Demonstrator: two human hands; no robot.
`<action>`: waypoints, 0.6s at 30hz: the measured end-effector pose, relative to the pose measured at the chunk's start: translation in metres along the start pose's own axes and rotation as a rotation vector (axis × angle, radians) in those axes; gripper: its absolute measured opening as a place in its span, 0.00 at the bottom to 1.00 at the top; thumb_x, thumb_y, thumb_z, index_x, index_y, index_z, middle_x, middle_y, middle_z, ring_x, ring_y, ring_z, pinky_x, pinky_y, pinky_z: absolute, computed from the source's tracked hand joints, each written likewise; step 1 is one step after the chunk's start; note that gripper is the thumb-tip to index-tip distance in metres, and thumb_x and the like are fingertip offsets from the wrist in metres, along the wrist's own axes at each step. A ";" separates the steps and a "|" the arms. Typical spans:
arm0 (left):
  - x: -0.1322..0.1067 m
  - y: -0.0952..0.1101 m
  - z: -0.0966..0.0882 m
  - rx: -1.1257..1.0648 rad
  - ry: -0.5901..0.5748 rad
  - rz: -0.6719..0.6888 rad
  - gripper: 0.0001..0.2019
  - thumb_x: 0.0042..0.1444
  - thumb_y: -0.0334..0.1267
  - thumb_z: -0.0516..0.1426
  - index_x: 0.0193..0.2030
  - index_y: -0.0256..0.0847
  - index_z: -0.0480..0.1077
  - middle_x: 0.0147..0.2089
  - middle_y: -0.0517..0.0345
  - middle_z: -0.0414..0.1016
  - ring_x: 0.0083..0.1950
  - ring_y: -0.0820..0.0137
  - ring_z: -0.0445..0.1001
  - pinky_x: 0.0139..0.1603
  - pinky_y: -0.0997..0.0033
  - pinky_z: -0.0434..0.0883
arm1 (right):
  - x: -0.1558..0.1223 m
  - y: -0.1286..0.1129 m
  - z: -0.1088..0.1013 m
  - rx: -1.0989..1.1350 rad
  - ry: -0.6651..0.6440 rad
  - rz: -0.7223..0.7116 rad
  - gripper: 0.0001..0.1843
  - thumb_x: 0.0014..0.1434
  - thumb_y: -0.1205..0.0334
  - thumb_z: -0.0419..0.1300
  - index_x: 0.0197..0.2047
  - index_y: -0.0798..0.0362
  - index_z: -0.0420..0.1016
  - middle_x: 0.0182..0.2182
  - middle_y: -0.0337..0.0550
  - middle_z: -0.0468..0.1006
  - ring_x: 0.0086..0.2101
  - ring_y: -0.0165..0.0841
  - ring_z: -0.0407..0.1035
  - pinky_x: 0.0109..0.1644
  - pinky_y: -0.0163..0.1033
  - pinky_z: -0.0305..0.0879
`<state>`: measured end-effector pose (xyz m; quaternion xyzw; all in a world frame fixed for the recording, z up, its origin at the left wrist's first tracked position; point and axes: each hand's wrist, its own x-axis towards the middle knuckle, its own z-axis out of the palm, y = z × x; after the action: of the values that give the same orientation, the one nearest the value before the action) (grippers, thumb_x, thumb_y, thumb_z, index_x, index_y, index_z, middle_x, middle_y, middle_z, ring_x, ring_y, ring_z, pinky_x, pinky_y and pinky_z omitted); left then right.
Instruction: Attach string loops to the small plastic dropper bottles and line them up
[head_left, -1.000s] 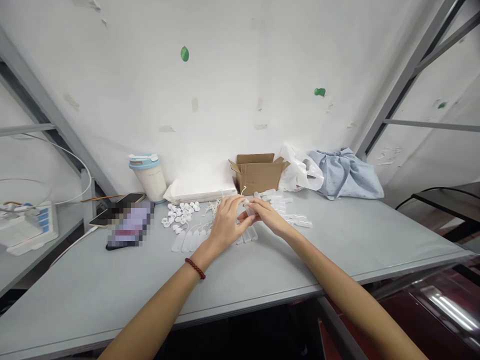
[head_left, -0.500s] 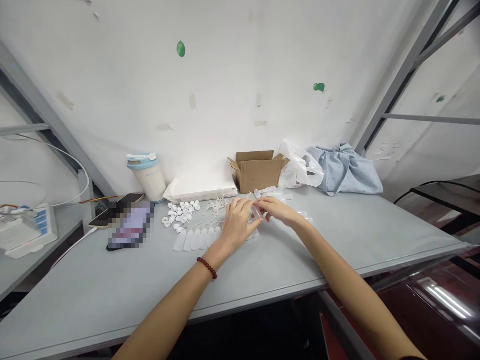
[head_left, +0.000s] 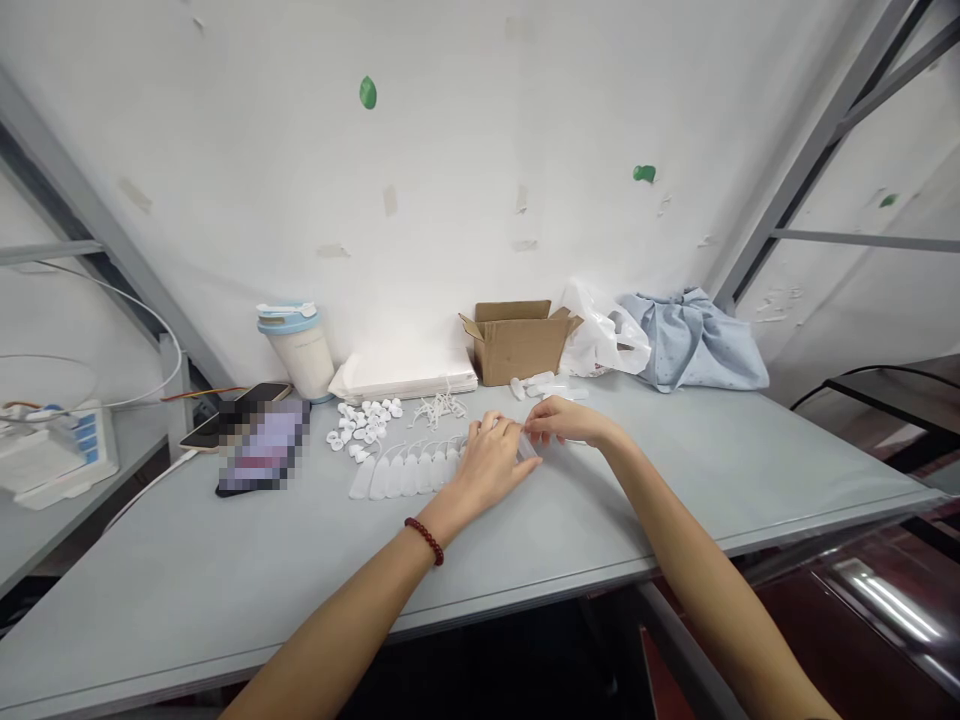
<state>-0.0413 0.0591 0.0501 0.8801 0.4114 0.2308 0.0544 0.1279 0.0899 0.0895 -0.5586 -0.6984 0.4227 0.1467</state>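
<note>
1. White wall [head_left: 457, 150] rose behind a grey counter [head_left: 592, 560]; scraps of tape and green patches [head_left: 367, 92] stuck to it. Clock positions below are from the two hands, with twelve toward the wall.
2. The left hand [head_left: 491, 462], above a dark red bead bracelet [head_left: 424, 541], bent low over the counter. Its fingers curved downward, the thumb standing apart; whether they gripped anything could not be told.
3. The right hand [head_left: 564, 422] came in from the other side, fingers gathered near the far end of a clear tube [head_left: 530, 446]. Whether they pinched it or only touched it was hidden.
4. That tube lay between the hands, at the center of the dial.
5. Between eight and nine o'clock, a row of clear tubes [head_left: 405, 473] lay side by side, thin white cords curling from their far ends; the left hand covered the row's near end.
6. White caps [head_left: 365, 425] were heaped at nine, white cords [head_left: 439, 408] lay loose toward ten, and more tubes [head_left: 541, 385] sat just past twelve.
7. A cardboard box [head_left: 523, 347] stood open at twelve, a white plastic bag [head_left: 600, 338] at one with a small reddish print, unreadable, and a blue cloth bundle [head_left: 697, 345] at two.
8. Toward ten were a white stack [head_left: 405, 373] and a blue-lidded cup [head_left: 301, 358], its faint lettering too small to read.
9. Two phones [head_left: 262, 455] lay toward nine, one pixelated past reading.
</note>
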 end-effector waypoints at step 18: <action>-0.004 -0.004 0.004 0.113 -0.082 0.015 0.15 0.57 0.43 0.53 0.45 0.35 0.67 0.46 0.43 0.71 0.56 0.53 0.59 0.49 0.53 0.61 | 0.006 0.003 0.006 -0.040 -0.087 -0.037 0.06 0.45 0.64 0.56 0.23 0.56 0.73 0.23 0.44 0.76 0.25 0.31 0.68 0.21 0.30 0.57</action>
<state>-0.0440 0.0589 0.0441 0.8934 0.4148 0.1714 0.0195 0.1237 0.0927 0.0823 -0.5296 -0.7227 0.4297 0.1126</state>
